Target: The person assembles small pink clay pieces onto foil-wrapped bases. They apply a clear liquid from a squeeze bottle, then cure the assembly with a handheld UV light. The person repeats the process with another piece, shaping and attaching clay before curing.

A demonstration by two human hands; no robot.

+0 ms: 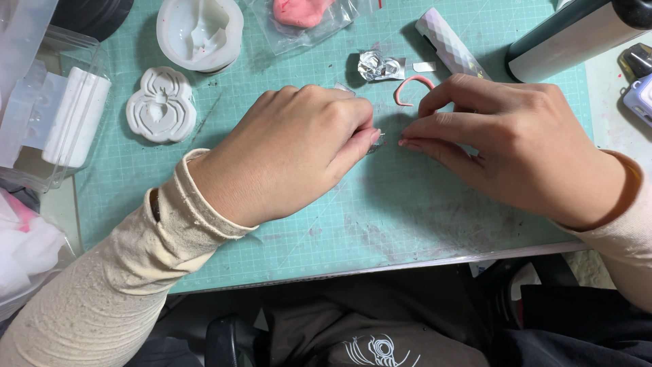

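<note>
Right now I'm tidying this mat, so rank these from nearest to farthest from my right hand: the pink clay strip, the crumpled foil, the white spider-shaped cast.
From the right hand:
1. Pink clay strip, just above its fingers.
2. Crumpled foil, higher, slightly left.
3. White spider-shaped cast, far left, beyond the left hand.

A hobby craft table served as the setting. A teal gridded cutting mat (pixel 421 217) covered it, crowded with a white silicone mould (pixel 200 30), a spider-shaped cast (pixel 161 104) and bagged pink clay (pixel 302 12).
</note>
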